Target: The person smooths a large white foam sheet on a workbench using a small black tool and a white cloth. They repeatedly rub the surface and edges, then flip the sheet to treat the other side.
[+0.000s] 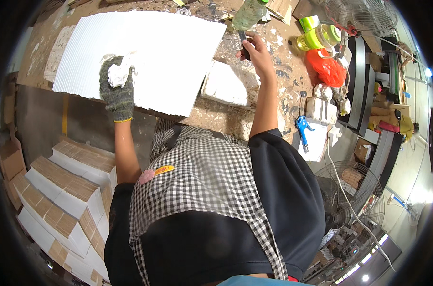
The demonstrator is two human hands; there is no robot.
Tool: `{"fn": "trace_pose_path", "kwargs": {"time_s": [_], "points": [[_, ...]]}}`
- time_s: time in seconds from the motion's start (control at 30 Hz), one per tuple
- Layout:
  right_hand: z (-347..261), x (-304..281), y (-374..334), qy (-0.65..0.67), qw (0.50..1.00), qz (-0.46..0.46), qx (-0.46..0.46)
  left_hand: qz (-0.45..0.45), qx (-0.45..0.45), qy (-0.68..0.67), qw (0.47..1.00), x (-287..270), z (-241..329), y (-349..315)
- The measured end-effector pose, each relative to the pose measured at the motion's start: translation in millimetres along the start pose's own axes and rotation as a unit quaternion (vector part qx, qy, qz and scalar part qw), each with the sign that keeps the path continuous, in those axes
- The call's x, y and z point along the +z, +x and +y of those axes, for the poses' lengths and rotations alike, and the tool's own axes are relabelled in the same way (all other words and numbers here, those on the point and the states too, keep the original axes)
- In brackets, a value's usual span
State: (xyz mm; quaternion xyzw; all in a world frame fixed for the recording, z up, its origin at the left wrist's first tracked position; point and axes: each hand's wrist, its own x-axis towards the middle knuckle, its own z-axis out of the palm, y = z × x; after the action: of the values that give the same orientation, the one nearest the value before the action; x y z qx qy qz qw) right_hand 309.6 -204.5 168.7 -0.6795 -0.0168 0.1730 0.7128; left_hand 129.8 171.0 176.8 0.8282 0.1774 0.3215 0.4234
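Note:
My left hand point(117, 93), in a dark grey knit glove, is at the near edge of a stack of white panels point(154, 52). Its fingers close around a crumpled white rag point(118, 75). The stack's left side shows fine ridges of layered edges. To the right of the stack, my bare right hand point(258, 52) grips a dark narrow tool point(245, 43) that looks like a handle or blade; its exact kind I cannot make out. Just beyond that hand stands a greenish clear plastic bottle point(250, 15). Below the stack's right edge lies a white wrapped block point(231, 86).
The worktable point(283, 71) is paint-spattered. On its right are a yellow-green bottle point(316, 38), a red plastic bag point(326, 67), a blue air gun point(303, 131) and a white cable point(340, 176). Piled white and brown boards point(66, 190) stand at lower left; a fan point(350, 195) is at right.

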Motion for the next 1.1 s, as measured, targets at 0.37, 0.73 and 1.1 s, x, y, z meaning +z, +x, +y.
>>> {"fn": "trace_pose_path", "kwargs": {"time_s": [0.37,0.73,1.1], "points": [[6.4,31.6,28.0,-0.236,0.968,0.082,-0.027,-0.025,0.129,0.226,0.965,-7.8,-5.9,1.1],[-4.1,27.6,42.3,-0.310,0.942,0.086,-0.095,-0.065,-0.021,0.237,0.969,-10.2,-40.6,-11.5],[-8.5,29.0,45.4,-0.352,0.931,0.082,-0.044,-0.019,0.017,0.147,0.989,-8.3,-29.2,-12.9]]}}
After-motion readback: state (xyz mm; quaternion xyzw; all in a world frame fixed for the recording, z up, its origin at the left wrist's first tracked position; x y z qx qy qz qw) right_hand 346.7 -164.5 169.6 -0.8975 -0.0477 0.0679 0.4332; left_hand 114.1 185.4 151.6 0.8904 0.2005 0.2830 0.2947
